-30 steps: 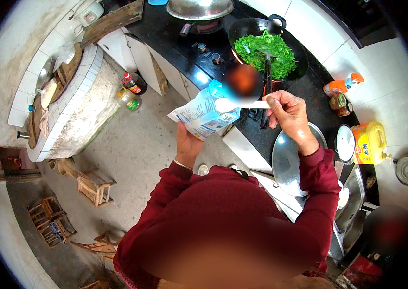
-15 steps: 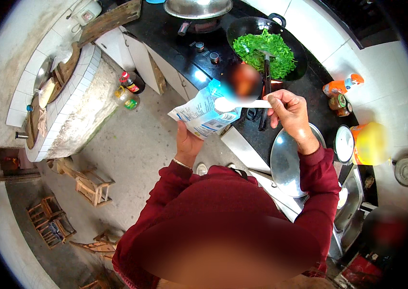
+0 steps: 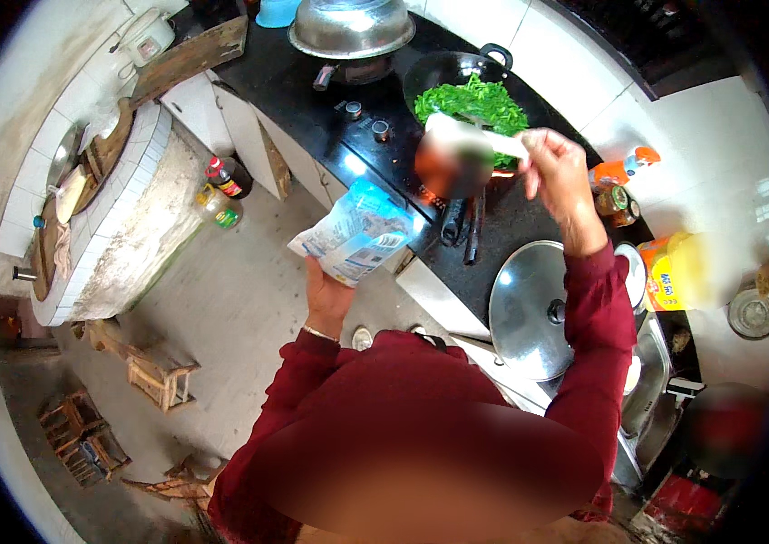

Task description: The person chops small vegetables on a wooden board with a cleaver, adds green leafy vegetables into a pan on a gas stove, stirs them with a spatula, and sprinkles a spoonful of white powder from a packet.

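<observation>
My left hand (image 3: pixel 328 297) grips the lower edge of a blue and white packet (image 3: pixel 359 234), held tilted beside the counter's front edge. In my right hand (image 3: pixel 563 177), fingers pinched, is the handle of a white spoon (image 3: pixel 504 143). Its head reaches left over the near side of a black wok (image 3: pixel 437 69); what it carries is too smeared to tell. Chopped green vegetables (image 3: pixel 484 102) lie in the wok. Dark handles (image 3: pixel 473 238) stick out from the wok toward me. A blurred patch hides part of the wok's near left side.
A glass lid (image 3: pixel 522 313) rests on the black counter near my right forearm. An orange spray bottle (image 3: pixel 622 170), jars (image 3: pixel 618 204) and a yellow container (image 3: pixel 670 272) stand along the right wall. A metal domed pot (image 3: pixel 353 27) sits far left; bottles (image 3: pixel 228 177) stand on the floor.
The spoon has gone from beside the packet's mouth to above the wok, moved by my right hand up and away. The packet has shifted slightly left and lower.
</observation>
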The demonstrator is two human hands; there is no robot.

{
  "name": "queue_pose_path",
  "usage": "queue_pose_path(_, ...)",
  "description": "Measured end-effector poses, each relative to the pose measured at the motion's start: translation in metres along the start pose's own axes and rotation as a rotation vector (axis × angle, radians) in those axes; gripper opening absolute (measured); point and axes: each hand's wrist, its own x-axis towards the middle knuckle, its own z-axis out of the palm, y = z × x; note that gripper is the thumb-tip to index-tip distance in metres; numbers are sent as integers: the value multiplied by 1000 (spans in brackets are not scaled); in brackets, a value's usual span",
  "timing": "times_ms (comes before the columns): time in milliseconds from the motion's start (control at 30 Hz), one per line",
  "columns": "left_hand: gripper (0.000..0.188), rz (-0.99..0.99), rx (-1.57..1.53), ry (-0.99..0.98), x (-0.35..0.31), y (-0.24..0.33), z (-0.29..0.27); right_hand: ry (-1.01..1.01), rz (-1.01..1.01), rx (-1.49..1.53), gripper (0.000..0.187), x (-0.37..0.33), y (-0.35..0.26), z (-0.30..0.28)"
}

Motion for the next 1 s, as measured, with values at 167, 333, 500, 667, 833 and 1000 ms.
queue_pose_path(167,63,26,6,20,-5,2,-3,322,-26,-270,18,81,48,-74)
queue_pose_path(333,64,-8,-34,-26,-14,8,-10,379,-21,-290,19,74,38,-72)
queue_pose_path(500,60,-12,-36,-46,-17,4,7,121,-148,-169,18,12,1,-36)
queue_pose_path(667,59,-77,-17,-41,-10,-4,14,-78,-254,-224,14,-68,-28,-1)
queue_pose_path(833,64,-143,46,-138,-4,-19,28,-211,-502,-678,10,-108,-34,9)
queue_pose_path(1000,64,-322,-32,-171,-16,-35,52,-466,-703,-726,28,-123,-13,22)
